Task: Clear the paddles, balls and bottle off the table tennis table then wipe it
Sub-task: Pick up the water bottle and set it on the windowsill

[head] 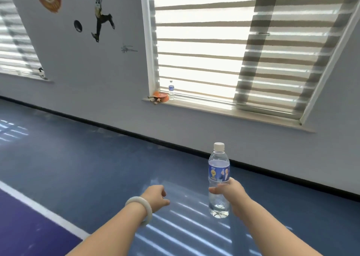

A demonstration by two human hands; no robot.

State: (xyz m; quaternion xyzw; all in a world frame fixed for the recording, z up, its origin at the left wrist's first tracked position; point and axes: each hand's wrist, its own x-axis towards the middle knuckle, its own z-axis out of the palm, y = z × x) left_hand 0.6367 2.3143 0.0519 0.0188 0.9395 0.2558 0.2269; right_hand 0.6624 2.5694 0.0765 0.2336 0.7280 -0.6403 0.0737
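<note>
My right hand [230, 194] grips a clear water bottle [218, 170] with a blue label and white cap, held upright above the blue floor. My left hand [155, 196], with a white bangle on the wrist, hangs beside it with loosely curled fingers and holds nothing. Far ahead on the windowsill [214, 108] lie stacked orange paddles [160, 96], and a second small bottle [171, 92] stands right beside them. The table tennis table and any balls are out of view.
A grey wall with a black skirting board runs across ahead. Striped blinds [224, 51] cover the large window. A white line [39, 211] on the floor borders a purple area at lower left. Wall stickers of a footballer are at upper left.
</note>
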